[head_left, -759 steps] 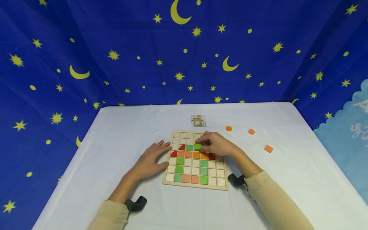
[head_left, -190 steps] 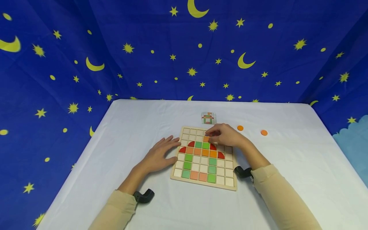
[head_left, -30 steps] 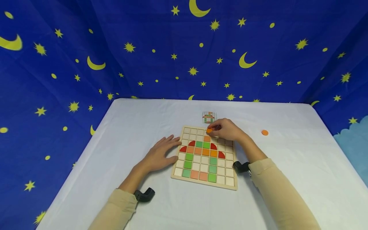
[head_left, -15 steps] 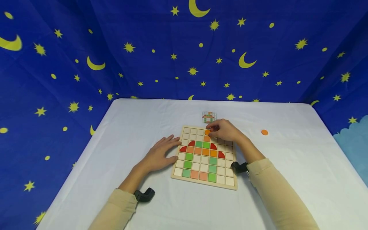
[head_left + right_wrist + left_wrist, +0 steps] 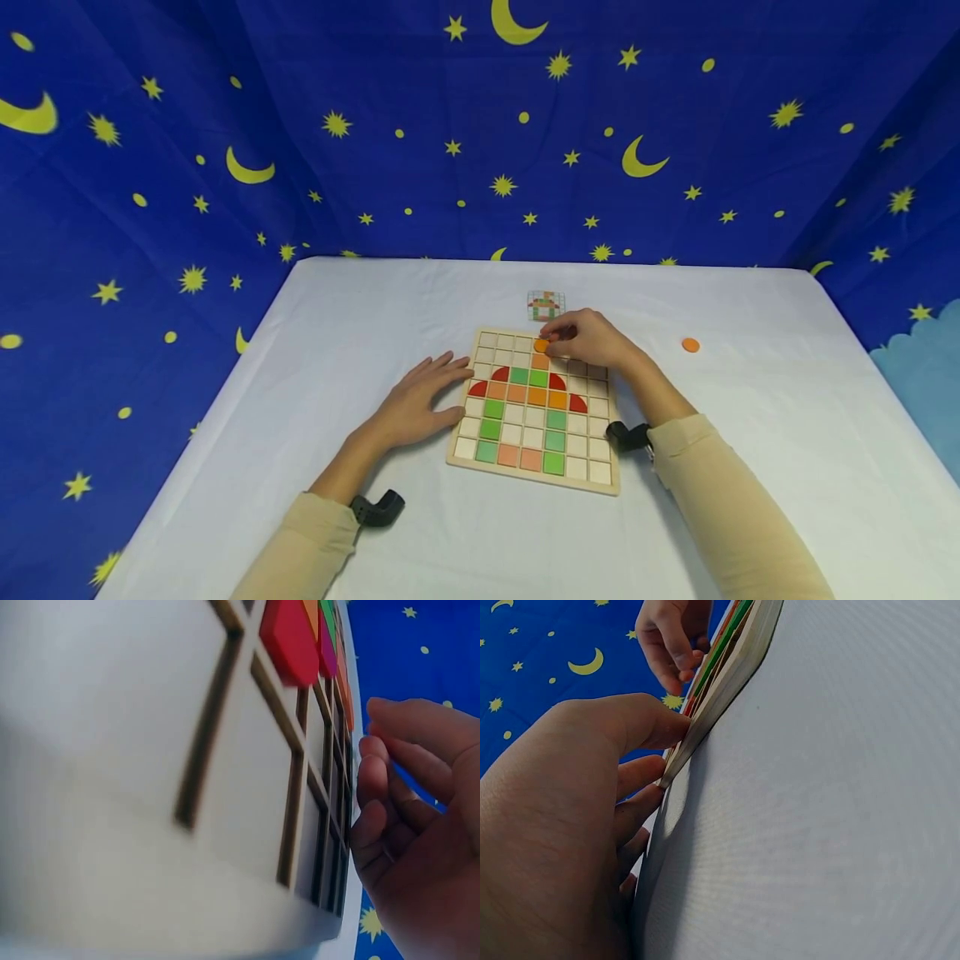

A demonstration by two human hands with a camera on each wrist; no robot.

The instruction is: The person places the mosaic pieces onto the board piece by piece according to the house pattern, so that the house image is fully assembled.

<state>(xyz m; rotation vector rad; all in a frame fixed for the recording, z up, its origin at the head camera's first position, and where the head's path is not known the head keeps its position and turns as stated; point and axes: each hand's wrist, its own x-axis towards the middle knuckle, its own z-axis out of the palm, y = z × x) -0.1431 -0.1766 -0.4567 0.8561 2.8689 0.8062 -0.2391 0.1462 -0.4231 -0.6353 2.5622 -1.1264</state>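
Observation:
A wooden grid board point(image 5: 592, 490) lies on the white-covered table, with coloured tiles forming a pattern in its cells. At the board's far row, my right hand point(image 5: 591, 340) pinches an orange disc point(image 5: 542, 345) between thumb and fingertips, over the cell above an orange square tile point(image 5: 540, 362). In the right wrist view the curled fingers point(image 5: 373, 780) stand beside the far cells; the disc is hidden there. My left hand point(image 5: 408, 408) lies with spread, nearly straight fingers against the board's left edge, thumb point(image 5: 671, 727) and fingertips touching its rim in the left wrist view.
Another orange disc point(image 5: 690, 345) lies on the table to the right of the board. A small pattern card point(image 5: 546, 305) lies just beyond the far edge. Blue cloth point(image 5: 420, 192) with moons and stars hangs behind the table.
Since one second ago the right hand has brought the orange disc slightly left and down, into the far-row cell. Earlier, square tiles and a red quarter piece were added. The left hand has stayed.

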